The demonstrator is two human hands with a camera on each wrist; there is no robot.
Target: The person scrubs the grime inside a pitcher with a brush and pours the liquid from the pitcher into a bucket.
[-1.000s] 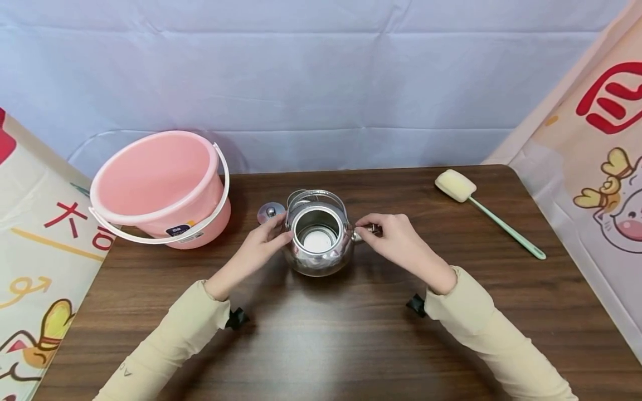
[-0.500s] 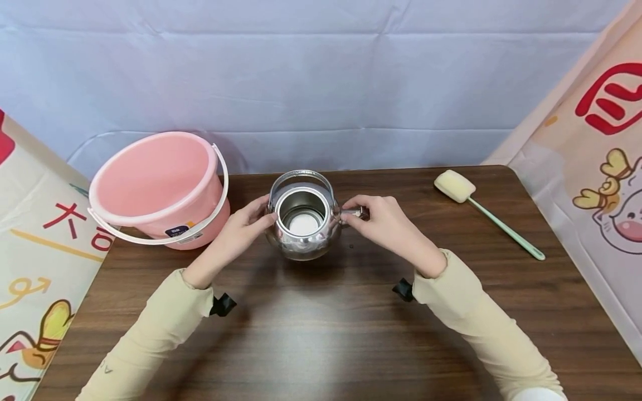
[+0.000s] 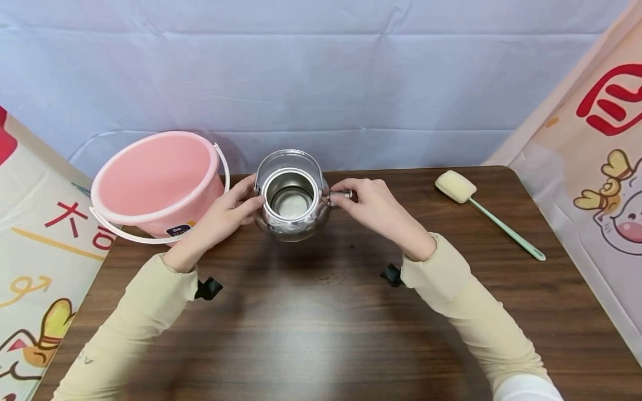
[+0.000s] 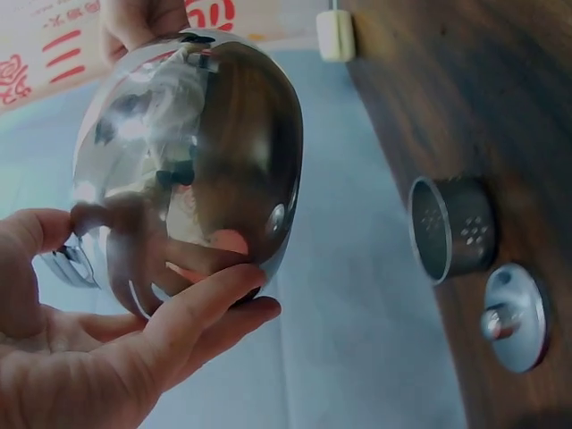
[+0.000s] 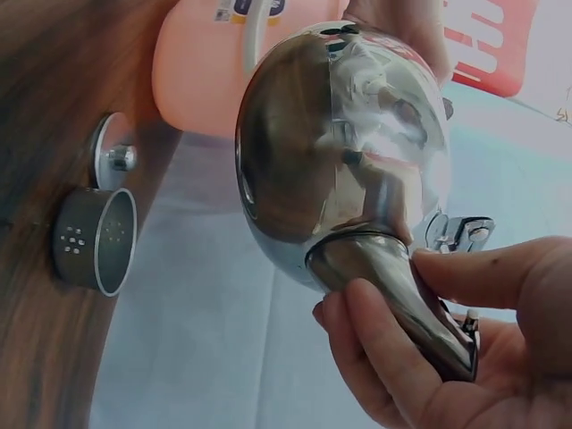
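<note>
A shiny steel teapot [image 3: 292, 229], its round mouth uncovered and bail handle [image 3: 289, 153] raised, is held up over the table between both hands. On its left side my left hand [image 3: 227, 211] grips the body, thumb near the handle lug and fingers under the belly in the left wrist view. My right hand [image 3: 373, 209] pinches the spout [image 5: 393, 290] between thumb and fingers. A perforated steel strainer [image 4: 458, 228] and a knobbed lid [image 4: 523, 326] rest on the table. The teapot hides both in the head view.
A pink bucket [image 3: 150, 178] with a white handle stands at the back left, close beside my left hand. A sponge brush [image 3: 455, 186] with a green handle lies at the right. A pale cloth backdrop [image 3: 321, 83] hangs behind the table [image 3: 306, 334].
Both hands have lifted the teapot and carried it left and toward the back. The lid, visible beside it one second ago, is now hidden behind it in the head view.
</note>
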